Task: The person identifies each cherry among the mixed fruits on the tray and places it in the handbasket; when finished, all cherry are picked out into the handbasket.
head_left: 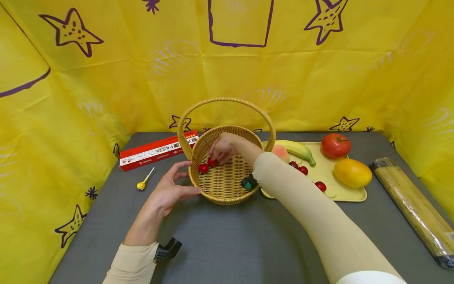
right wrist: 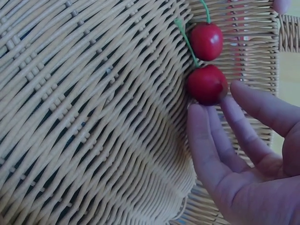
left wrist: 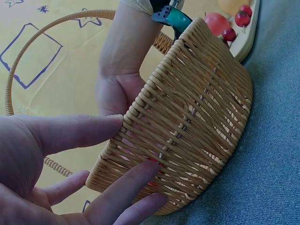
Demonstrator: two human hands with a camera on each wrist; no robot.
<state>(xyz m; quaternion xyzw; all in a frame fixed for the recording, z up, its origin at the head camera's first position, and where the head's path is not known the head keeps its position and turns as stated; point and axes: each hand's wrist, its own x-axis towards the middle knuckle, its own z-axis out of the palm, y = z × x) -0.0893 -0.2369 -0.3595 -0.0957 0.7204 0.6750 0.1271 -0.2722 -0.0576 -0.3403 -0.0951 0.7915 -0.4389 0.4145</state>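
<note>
A round wicker basket (head_left: 227, 202) with a tall handle stands on the grey table. Against its outer left side rests my left hand (head_left: 169, 193), thumb and fingers spread and fairly straight; in the left wrist view the thumb touches the rim. Inside the basket is my right hand (head_left: 224, 146). Its fairly straight fingertips touch one red cherry (right wrist: 206, 84), without visibly closing round it. A second cherry (right wrist: 206, 41) lies right beside it, both with green stems. A black wrist strap with a green part (head_left: 249, 183) shows by the right wrist.
Right of the basket a cream tray (head_left: 328, 193) bears a banana (head_left: 296, 150), peach (head_left: 280, 153), tomato (head_left: 335, 146), mango (head_left: 352, 173) and several cherries. A red-and-white pasta box (head_left: 157, 150) and lollipop (head_left: 142, 185) lie left. A wrapped yellowish bundle (head_left: 411, 205) lies far right.
</note>
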